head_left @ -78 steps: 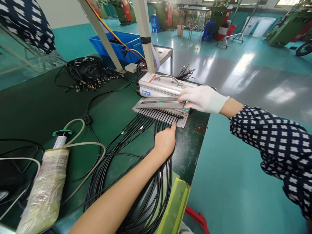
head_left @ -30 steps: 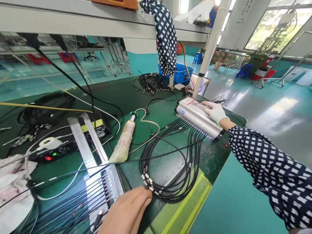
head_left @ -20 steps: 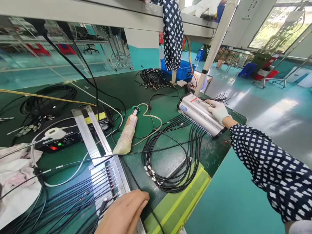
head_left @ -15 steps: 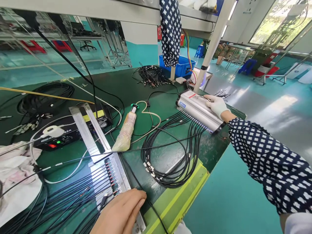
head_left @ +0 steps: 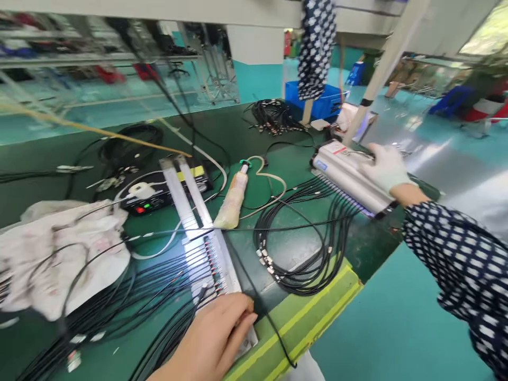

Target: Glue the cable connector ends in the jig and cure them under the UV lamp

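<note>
My left hand (head_left: 216, 338), bare, lies with its fingers stretched flat on the near end of a long metal fixture (head_left: 206, 248) that holds a row of several black cables. My right hand (head_left: 384, 169), in a white glove, rests on top of a silver lamp unit (head_left: 341, 166) at the table's far right, fingers curled at its handle. The picture is smeared there. The lamp sits over the ends of black cables, which loop back in a coil (head_left: 305, 254) on the green table (head_left: 222, 132).
A wrapped tube with a hose (head_left: 232, 201) lies mid-table beside a black controller box (head_left: 159, 196). A white cloth (head_left: 51, 254) is at the left. At the back are a cable bundle (head_left: 273, 114), a blue bin (head_left: 317, 106), a slanted post (head_left: 381, 69) and another person's patterned sleeve (head_left: 315, 47).
Since 2.6 s ago the lamp has come to sit over the far cable ends, and my left hand went to the near fixture. In the last second only the view swung.
</note>
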A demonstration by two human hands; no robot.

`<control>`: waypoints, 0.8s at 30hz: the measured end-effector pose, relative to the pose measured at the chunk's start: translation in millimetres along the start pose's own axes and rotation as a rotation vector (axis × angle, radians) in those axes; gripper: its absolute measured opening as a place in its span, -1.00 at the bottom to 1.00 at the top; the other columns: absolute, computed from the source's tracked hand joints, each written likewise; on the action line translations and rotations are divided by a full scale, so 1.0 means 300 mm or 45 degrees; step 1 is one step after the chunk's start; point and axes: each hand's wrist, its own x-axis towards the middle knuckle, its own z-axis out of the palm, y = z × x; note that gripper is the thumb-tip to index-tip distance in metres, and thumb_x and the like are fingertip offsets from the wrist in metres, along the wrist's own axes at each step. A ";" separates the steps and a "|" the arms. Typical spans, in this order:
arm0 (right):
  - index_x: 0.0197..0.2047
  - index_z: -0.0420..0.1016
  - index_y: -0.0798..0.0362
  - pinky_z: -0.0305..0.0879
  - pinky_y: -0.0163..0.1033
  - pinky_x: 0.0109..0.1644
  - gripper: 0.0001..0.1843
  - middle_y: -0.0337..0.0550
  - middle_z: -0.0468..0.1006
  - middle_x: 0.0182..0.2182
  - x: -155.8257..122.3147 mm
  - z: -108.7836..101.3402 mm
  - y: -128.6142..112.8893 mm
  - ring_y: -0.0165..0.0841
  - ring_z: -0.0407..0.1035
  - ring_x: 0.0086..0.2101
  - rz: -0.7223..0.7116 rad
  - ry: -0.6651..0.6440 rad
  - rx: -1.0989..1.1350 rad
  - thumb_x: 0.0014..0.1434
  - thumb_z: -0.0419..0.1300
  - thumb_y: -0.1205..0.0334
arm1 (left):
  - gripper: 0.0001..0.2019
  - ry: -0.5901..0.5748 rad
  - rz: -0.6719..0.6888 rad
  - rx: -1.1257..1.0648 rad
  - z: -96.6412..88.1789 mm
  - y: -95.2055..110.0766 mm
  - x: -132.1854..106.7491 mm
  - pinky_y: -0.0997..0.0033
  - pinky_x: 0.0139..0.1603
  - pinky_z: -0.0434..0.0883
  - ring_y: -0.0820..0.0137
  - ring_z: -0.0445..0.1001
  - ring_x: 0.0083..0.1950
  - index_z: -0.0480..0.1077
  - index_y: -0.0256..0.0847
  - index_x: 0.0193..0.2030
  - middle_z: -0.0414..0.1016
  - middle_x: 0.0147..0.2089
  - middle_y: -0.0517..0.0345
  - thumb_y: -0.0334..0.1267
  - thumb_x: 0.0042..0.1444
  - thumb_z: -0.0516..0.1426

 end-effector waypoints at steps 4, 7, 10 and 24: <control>0.21 0.49 -0.04 0.27 0.07 0.26 -0.57 0.03 0.55 0.09 -0.171 0.138 -0.319 -0.02 0.41 0.10 -0.440 -0.191 0.083 0.29 0.19 0.13 | -0.76 -0.055 -0.140 0.008 0.005 0.010 -0.055 0.43 -0.27 0.35 0.38 0.40 -0.31 0.27 -0.15 -0.27 0.42 -0.33 0.18 -0.22 0.44 -0.07; 0.19 0.50 -0.16 0.39 -0.02 0.14 -0.61 -0.13 0.59 0.07 -0.332 0.334 -0.645 -0.09 0.49 0.03 -0.758 -0.638 0.223 0.33 0.15 0.02 | -0.76 -0.056 -0.144 0.088 0.020 0.033 -0.080 0.40 -0.26 0.32 0.37 0.37 -0.32 0.23 -0.15 -0.29 0.42 -0.33 0.19 -0.21 0.45 -0.07; 0.22 0.47 -0.10 0.39 -0.06 0.12 -0.57 -0.10 0.56 0.13 -0.425 0.535 -0.958 -0.08 0.49 0.04 -0.938 -0.780 0.286 0.34 0.16 0.01 | -0.78 -0.091 -0.103 0.211 0.027 0.062 -0.111 0.39 -0.27 0.29 0.36 0.38 -0.33 0.22 -0.15 -0.27 0.44 -0.32 0.19 -0.18 0.44 -0.02; -0.03 0.55 0.00 0.38 -0.04 0.14 -0.70 -0.08 0.61 -0.04 -0.459 0.507 -1.239 -0.14 0.48 0.00 -0.888 -0.761 0.569 0.41 0.06 0.06 | -0.66 0.059 -0.323 0.202 -0.036 -0.009 -0.543 0.35 -0.26 0.26 0.39 0.33 -0.32 0.25 -0.17 -0.33 0.35 -0.36 0.19 -0.10 0.47 -0.07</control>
